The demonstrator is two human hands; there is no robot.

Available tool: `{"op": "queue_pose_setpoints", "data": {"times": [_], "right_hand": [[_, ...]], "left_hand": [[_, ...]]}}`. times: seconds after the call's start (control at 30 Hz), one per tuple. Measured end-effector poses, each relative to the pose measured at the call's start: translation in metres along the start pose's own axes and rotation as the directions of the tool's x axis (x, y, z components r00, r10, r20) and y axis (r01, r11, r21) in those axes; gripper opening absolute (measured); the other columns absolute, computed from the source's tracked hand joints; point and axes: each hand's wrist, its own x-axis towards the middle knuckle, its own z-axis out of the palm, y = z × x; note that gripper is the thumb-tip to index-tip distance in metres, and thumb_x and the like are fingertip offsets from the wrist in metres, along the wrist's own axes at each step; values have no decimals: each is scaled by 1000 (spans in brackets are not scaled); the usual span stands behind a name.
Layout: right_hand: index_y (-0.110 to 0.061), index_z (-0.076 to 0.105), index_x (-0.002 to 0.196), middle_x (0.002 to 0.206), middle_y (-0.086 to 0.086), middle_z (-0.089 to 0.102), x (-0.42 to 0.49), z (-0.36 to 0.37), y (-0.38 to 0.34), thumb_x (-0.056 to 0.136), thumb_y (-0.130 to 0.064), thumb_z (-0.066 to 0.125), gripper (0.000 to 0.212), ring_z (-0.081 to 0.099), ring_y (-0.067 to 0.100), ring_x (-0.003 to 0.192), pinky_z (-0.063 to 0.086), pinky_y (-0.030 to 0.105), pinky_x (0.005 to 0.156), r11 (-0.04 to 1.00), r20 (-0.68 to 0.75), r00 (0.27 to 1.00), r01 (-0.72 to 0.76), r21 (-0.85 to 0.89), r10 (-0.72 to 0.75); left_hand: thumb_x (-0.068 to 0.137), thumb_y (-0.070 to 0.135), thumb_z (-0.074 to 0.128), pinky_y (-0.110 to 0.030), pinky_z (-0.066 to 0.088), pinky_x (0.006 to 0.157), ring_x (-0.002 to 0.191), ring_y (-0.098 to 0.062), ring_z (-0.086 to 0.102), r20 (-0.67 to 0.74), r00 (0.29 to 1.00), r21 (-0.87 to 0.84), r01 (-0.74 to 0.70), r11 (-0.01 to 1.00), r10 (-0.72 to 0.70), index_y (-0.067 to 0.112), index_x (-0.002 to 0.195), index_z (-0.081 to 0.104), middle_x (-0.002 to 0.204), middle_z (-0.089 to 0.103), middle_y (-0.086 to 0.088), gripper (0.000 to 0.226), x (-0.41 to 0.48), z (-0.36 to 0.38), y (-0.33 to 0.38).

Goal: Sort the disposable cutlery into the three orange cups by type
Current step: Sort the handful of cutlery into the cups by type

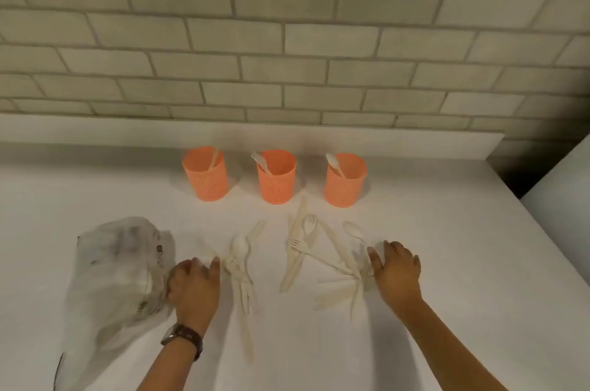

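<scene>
Three orange perforated cups stand in a row on the white counter. The left cup holds a knife, the middle cup a fork, the right cup a spoon. Cream disposable cutlery lies scattered in front of them: a left pile with a spoon on top, and a right pile of knives and forks, with a lone spoon beside it. My left hand rests on the counter, fingers relaxed, touching the left pile's edge. My right hand hovers with loose fingers at the right pile's handles.
A crumpled clear plastic bag lies at the left, against my left hand. A brick wall backs the counter. The counter's right edge runs diagonally at far right.
</scene>
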Motion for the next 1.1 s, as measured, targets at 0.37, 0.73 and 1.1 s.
{"op": "queue_pose_setpoints", "data": {"times": [0.37,0.73,1.1], "right_hand": [[2,67,106,85,11,63,-23,19,-61,96,-55,6,84,59,29,73,51,40,71,997,-58,997,37,-61,-41],[-6,56,125,106,5,59,-44,35,-128,88,-63,-11,96,58,21,91,52,32,78,989,72,993,80,121,-89],[-21,43,133,121,-1,48,-65,25,-172,87,-53,52,57,48,16,113,46,30,98,895,223,973,-42,445,-65]], "left_hand": [[89,48,47,-42,32,102,122,-32,37,221,975,-113,-1,994,26,11,133,44,135,40,-13,57,0,10,57],[94,25,42,-39,23,114,137,-31,23,478,872,-207,1,978,100,9,145,19,151,20,-12,58,-28,27,87],[100,40,24,-19,48,74,94,-11,64,699,708,-682,612,401,107,18,103,63,98,70,-1,45,-35,-2,95]]}}
